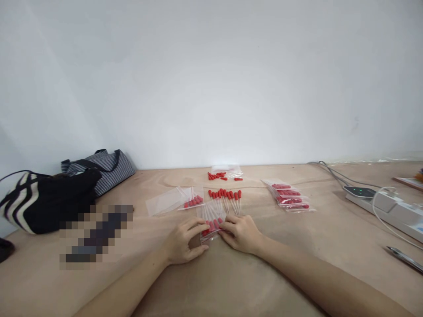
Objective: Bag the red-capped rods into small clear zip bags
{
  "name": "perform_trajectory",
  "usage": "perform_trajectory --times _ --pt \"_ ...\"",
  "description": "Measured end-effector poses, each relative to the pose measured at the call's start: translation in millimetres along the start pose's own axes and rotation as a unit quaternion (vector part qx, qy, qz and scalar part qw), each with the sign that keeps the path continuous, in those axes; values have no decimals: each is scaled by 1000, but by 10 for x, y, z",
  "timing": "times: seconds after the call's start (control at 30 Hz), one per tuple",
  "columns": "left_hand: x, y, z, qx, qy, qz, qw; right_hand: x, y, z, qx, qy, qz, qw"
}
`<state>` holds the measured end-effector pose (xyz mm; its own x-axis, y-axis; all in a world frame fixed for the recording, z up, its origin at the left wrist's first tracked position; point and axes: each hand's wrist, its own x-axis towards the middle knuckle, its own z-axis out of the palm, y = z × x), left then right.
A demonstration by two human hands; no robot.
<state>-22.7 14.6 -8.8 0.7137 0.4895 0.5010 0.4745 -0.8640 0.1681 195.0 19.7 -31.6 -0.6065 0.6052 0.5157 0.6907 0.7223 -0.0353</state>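
My left hand (183,241) and my right hand (239,233) both pinch the near end of a small clear zip bag (211,218) that lies flat on the wooden table (231,281). The bag holds several droppers with red bulbs. Just beyond it, a row of loose red-bulbed droppers (226,197) lies on the table. To the left lies a clear bag with red caps (193,200) beside an empty clear bag (163,201). Loose red caps (220,176) sit further back. A stack of filled bags (289,196) lies to the right.
A black and white striped bag (39,202) and a grey striped bag (105,167) stand at the left against the white wall. A white power strip with cables (386,207) and a pen (405,259) are at the right. A blurred patch (95,235) covers something at left.
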Motion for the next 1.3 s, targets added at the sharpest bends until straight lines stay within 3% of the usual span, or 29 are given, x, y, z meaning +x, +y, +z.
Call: perform_trajectory --times 0.13,0.33,0.43,0.73,1.0,1.17,1.3 --pt "-4 -9 43 12 25 9 1000 74 -41 53 -15 9 23 1000" --pt "30 8 77 77 35 67 994 147 -113 108 -52 23 1 998" --pt "52 20 73 85 35 66 994 129 -105 112 -49 31 7 998" --pt "33 -14 11 81 38 42 995 -119 188 -84 45 25 -63 997" --pt "63 -88 8 191 62 181 963 -171 230 -66 24 19 -61 998" --pt "59 -85 101 206 90 171 959 -152 208 -63 31 29 -64 997" --pt "42 -91 128 199 111 141 963 -156 216 -66 3 73 -72 995"
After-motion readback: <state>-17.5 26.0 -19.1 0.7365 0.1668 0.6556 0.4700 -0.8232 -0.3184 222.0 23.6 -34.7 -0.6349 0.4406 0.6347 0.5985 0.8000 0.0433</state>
